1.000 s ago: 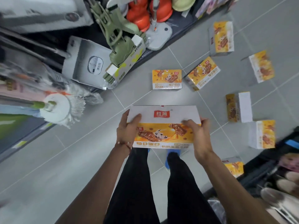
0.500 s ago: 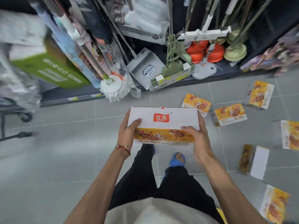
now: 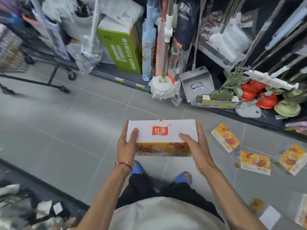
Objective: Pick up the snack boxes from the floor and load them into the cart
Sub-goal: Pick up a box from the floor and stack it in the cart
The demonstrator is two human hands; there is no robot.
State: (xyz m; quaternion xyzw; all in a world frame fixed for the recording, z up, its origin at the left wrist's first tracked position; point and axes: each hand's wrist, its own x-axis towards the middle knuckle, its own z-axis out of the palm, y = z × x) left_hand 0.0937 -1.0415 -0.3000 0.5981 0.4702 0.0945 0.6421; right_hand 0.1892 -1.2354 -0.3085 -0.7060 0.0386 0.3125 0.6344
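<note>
I hold a snack box (image 3: 162,133) level in front of me, white on top with a red logo and an orange printed front. My left hand (image 3: 126,147) grips its left end, thumb on the top. My right hand (image 3: 195,147) grips its right end the same way. Several more orange snack boxes lie on the grey tile floor to my right, among them one (image 3: 225,137) near the shelf, one (image 3: 254,162) behind it and one (image 3: 293,159) further right. The cart (image 3: 11,52) shows at the far left edge, a wire basket on a dark wheeled frame, blurred.
A shelf of mops (image 3: 162,87), a green carton (image 3: 123,48), a grey dustpan (image 3: 197,84) and orange plungers (image 3: 260,95) lines the aisle ahead. Another low shelf edge with packaged goods (image 3: 25,205) runs along my lower left. My blue shoes (image 3: 182,177) stand on open floor.
The view has swung left along the aisle. The floor boxes have slid to the right edge and the cart has come into view at the far left. Both hands keep the same hold.
</note>
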